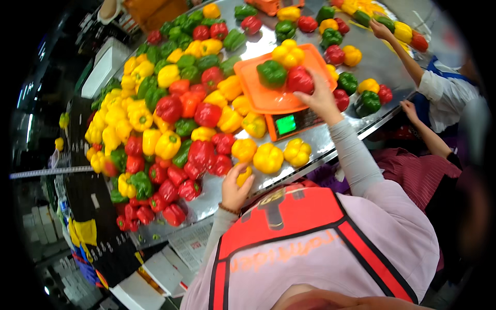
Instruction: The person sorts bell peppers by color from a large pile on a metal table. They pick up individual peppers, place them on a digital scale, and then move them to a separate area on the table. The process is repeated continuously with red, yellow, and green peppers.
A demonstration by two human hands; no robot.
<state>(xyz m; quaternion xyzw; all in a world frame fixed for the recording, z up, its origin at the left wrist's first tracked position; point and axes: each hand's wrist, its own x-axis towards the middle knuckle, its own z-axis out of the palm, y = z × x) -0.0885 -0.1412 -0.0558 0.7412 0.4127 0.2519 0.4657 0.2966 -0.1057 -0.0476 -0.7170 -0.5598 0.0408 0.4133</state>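
My right hand (pixel 321 97) has its fingers around a red bell pepper (pixel 300 80) over the orange tray (pixel 254 99) of a digital scale (pixel 296 124). A green bell pepper (pixel 271 74) and a yellow bell pepper (pixel 288 54) lie on that tray, beside the red one. My left hand (pixel 235 188) is at the near edge of the metal table, its fingers at a yellow bell pepper (pixel 243 175); whether it grips the pepper is unclear. Several more yellow bell peppers (pixel 268 158) lie in front of the scale.
A large heap of red, yellow and green peppers (pixel 169 109) covers the left of the metal table (pixel 209 193). Grouped peppers (pixel 335 54) lie beyond the scale. At the right, a person's hand (pixel 381 30) reaches to peppers. White foam boxes (pixel 137 292) stand below the table's left end.
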